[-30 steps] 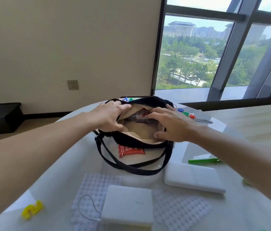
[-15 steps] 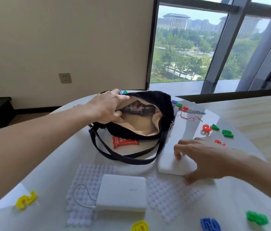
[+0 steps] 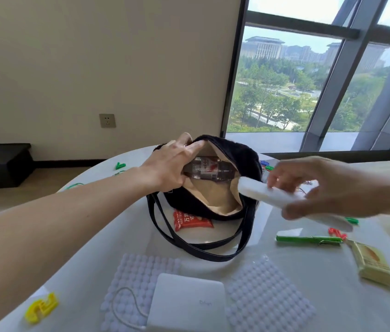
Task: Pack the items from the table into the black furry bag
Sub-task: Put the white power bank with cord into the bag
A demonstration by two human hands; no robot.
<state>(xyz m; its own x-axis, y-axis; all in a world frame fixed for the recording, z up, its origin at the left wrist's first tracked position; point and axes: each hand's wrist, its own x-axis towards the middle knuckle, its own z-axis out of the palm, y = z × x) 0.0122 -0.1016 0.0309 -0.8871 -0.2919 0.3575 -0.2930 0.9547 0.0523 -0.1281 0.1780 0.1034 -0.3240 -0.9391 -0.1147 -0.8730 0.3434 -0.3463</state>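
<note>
Right hand (image 3: pixel 328 188) holds white case (image 3: pixel 270 195) at black furry bag (image 3: pixel 232 152); left hand (image 3: pixel 170 164) grips rim.

An upper-floor office or meeting room, sparsely furnished; a tall dark-framed window (image 3: pixel 321 75) at 1 o'clock overlooks trees and large buildings far below; bare beige wall (image 3: pixel 93 56) with a socket (image 3: pixel 107 120) at 11 o'clock; white round table (image 3: pixel 297 271) below.

The right hand (image 3: pixel 328 188) is motion-blurred, and the left hand (image 3: pixel 167 164) hides the bottle's (image 3: pixel 210 170) end.
</note>
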